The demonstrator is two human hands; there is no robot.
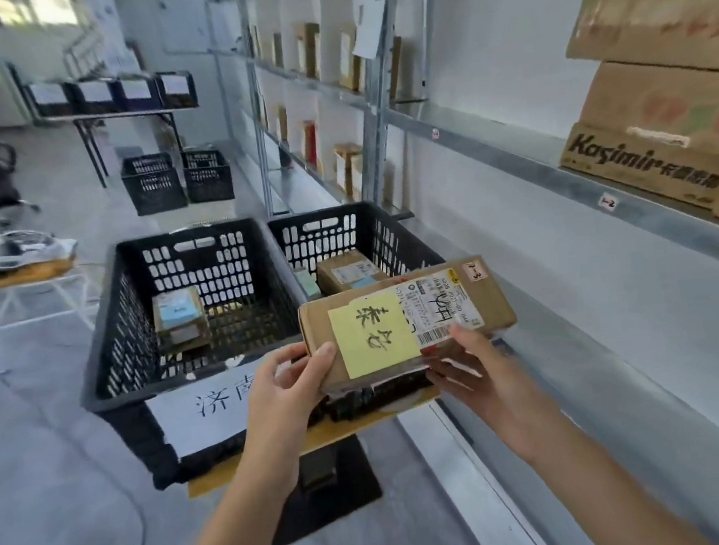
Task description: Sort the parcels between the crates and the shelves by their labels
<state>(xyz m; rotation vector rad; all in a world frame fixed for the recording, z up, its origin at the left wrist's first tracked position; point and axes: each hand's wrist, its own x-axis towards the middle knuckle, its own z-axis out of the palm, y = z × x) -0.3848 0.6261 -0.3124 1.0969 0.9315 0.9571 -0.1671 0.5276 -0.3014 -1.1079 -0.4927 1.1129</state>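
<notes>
We see both hands gripping one flat cardboard parcel (489,302), held level in front of us. The left hand (285,379) takes its left end: the thumb (325,357) lies on top, just beside the yellow sticky note (371,336), and the fingers curl underneath, out of sight. The right hand (472,376) takes the near edge further right, its thumb (468,334) pressed on the barcode end of the white shipping label (435,304) and its fingers spread below the parcel. Neither hand is loose.

The parcel hangs between our hands, above the near rim of the right black crate (326,235), which holds a few small parcels (346,271). Just to the left stands the left black crate (102,346), touching the right one, with a single small box (179,317) inside and a handwritten paper sign (202,406) on its front. To the right of the parcel runs a metal shelf (515,160), bearing a stack of cartons, the lowest printed "Kasimir" (641,164).
</notes>
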